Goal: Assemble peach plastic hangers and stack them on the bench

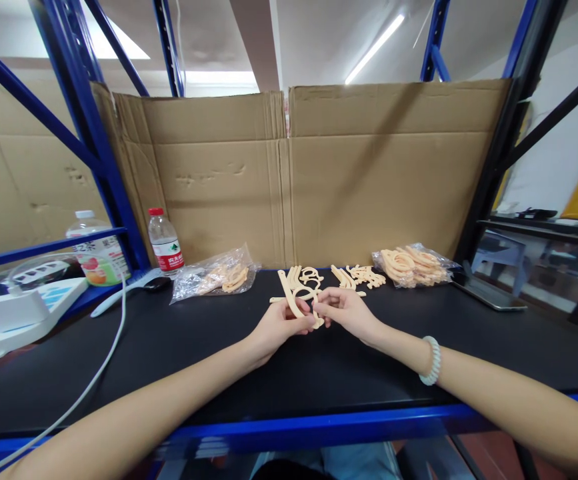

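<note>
Left fingers (pixel 299 325) and right fingers (pixel 329 309) pinch pale curved pieces (pixel 290 297), open black tabletop (pixel 289 380) before the blue edge (pixel 289 430)

We have a black table (pixel 369 383). On it, loose pieces (pixel 366 275) lie between our left bag (pixel 213 275) and right bag (pixel 413 267); a bottle (pixel 165 243) stands upright.

Cream pieces (pixel 287 291) on a plain black tabletop (pixel 209 393) with a blue near edge (pixel 319 431); brown cardboard (pixel 383 193) beyond; far left, a red-capped bottle (pixel 165 239); near right, a pale green bracelet (pixel 435 361).
</note>
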`<action>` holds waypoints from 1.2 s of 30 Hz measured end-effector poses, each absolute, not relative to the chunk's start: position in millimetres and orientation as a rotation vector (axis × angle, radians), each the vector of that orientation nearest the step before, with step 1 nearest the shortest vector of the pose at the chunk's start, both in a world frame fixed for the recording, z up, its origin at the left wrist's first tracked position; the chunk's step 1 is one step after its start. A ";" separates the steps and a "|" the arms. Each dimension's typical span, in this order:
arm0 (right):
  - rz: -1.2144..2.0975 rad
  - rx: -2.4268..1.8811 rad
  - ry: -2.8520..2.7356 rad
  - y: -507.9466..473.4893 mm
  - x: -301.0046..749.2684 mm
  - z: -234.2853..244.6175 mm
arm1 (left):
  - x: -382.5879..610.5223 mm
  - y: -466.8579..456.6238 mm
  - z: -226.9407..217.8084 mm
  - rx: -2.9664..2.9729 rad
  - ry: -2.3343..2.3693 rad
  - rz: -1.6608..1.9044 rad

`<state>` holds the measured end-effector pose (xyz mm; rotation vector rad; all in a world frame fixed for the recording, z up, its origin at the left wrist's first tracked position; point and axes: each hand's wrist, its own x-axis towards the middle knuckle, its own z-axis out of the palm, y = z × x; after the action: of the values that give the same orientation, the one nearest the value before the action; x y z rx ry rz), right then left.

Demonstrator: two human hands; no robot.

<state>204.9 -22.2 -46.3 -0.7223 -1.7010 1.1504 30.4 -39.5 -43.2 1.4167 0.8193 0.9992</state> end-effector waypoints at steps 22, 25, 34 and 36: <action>-0.374 -1.100 -2.472 73.8 289.9 -55.1 | 29.7 -42.8 -36.2 1.272 0.869 0.947; -0.271 -1.066 -2.274 67.3 285.6 -48.1 | 29.0 -42.6 -36.0 1.273 0.842 0.957; 0.609 -0.914 -1.727 17.7 255.0 -27.3 | 29.0 -41.1 -36.5 1.199 0.824 1.023; 0.883 -0.858 -1.613 5.7 245.7 -26.1 | 29.3 -39.9 -37.2 1.165 0.806 1.039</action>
<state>245.7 5.7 -26.1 -0.8580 -1.6134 0.8828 29.3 -39.9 -37.2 1.1653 0.8061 1.0392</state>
